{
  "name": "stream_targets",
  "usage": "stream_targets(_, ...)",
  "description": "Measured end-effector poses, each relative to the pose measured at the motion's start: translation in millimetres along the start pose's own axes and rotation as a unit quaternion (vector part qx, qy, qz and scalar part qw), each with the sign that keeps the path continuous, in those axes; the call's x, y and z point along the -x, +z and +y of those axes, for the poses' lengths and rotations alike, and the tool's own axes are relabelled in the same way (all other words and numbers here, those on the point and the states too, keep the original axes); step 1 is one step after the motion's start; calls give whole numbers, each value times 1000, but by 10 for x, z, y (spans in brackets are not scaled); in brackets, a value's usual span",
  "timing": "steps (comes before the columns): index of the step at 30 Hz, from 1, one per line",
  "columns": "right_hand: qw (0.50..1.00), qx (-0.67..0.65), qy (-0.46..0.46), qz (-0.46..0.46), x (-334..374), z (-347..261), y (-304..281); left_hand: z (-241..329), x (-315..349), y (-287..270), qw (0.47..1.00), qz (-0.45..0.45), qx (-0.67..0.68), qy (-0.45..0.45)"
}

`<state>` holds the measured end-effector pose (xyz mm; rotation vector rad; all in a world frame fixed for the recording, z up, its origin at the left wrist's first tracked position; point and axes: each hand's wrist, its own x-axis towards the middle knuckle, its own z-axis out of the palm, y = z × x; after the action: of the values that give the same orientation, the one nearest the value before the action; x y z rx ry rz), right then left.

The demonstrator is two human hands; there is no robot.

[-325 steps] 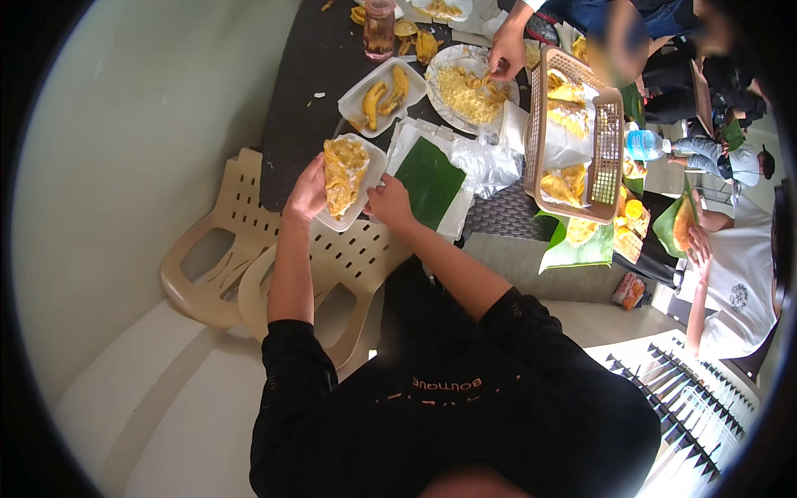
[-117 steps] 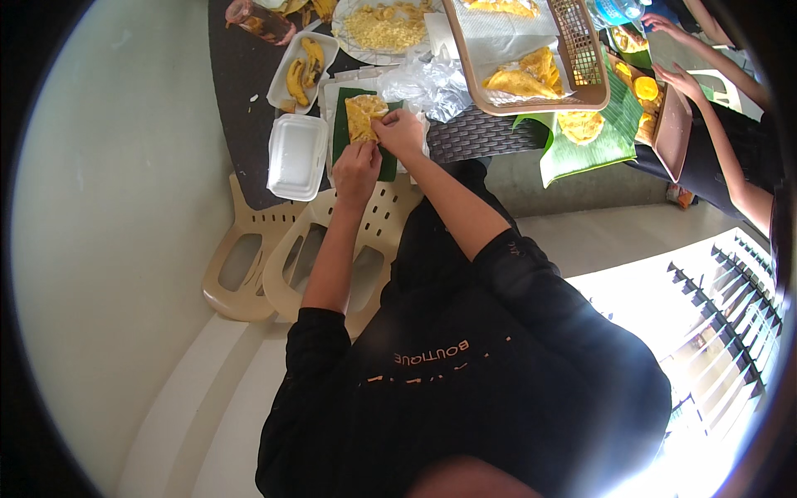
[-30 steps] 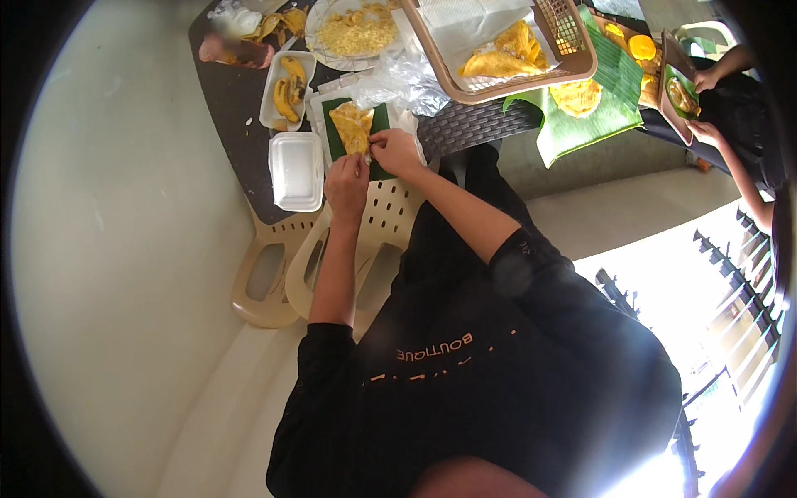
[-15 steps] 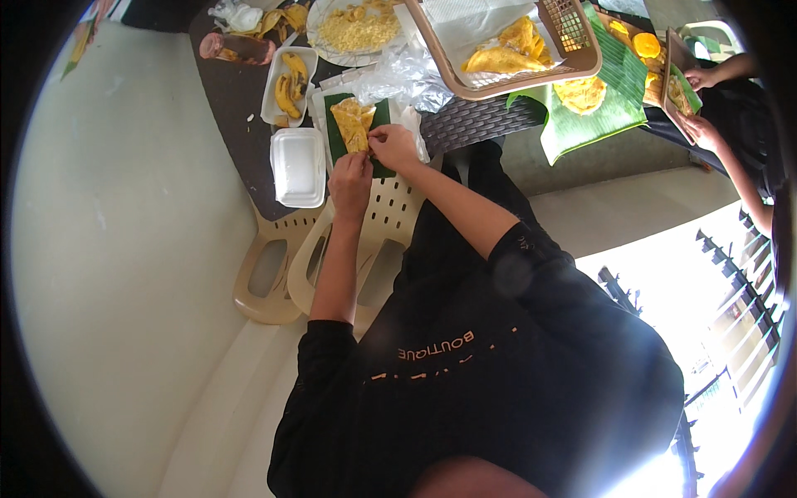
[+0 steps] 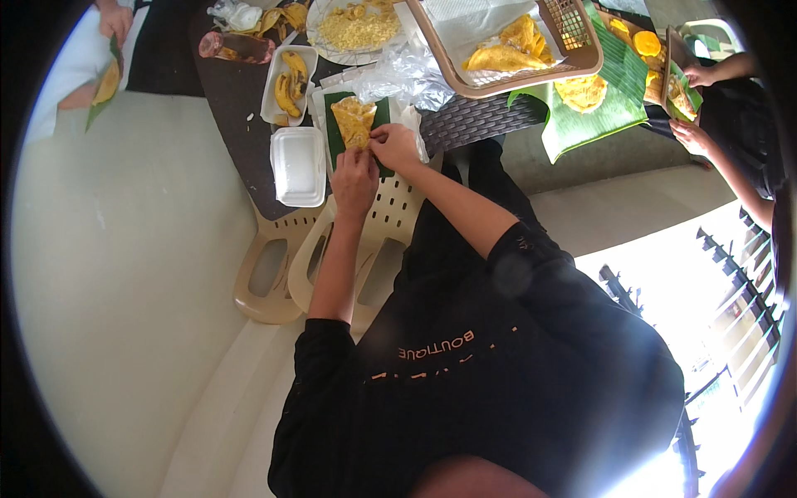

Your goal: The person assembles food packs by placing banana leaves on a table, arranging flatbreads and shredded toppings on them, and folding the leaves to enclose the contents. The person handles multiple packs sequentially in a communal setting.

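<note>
A folded yellow flatbread [image 5: 355, 118], apparently in clear plastic wrap, tapers toward me on a dark green piece of banana leaf [image 5: 334, 143]. My left hand [image 5: 355, 178] has its fingers closed at the near, narrow end of the flatbread. Against that end's right edge, my right hand [image 5: 394, 147] pinches with thumb and fingers. The fingertips partly hide the tip they hold. Beside my left hand is a white foam box [image 5: 298, 168], and crumpled clear plastic bags [image 5: 404, 80] lie just beyond my right hand.
Bananas [image 5: 290, 90] sit in a white tray [image 5: 270, 101]. A plate of yellow crumbs [image 5: 361, 26] and a brown basket [image 5: 505, 89] of folded flatbreads [image 5: 512, 50] stand farther back. Beige plastic chairs [image 5: 270, 290] are below the table. At right, a co-worker's hands [image 5: 696, 135] hold a tray.
My left hand has shifted slightly up along the flatbread's end; my right hand stays nearly still. At upper left, another person's hand and sleeve have come into view near a leaf with yellow food.
</note>
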<state>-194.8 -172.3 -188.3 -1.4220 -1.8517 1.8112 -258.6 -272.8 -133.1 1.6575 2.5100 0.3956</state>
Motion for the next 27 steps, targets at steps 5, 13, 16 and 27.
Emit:
stream_targets(5, 999, 36, 2, 21, 20, -58, -3, -45, 82, -5, 999, 26, 37, -27)
stream_targets(13, 998, 55, 0, 31, 16, -49, 11, -136, 16, 72, 913, 110, 268, -288)
stream_targets(16, 997, 65, -2, 30, 17, -54, 7, -273, 10, 143, 914, 72, 266, -299)
stream_targets(27, 999, 36, 27, -5, -65, 52, 21, -328, 30, 182, 866, 50, 346, -357)
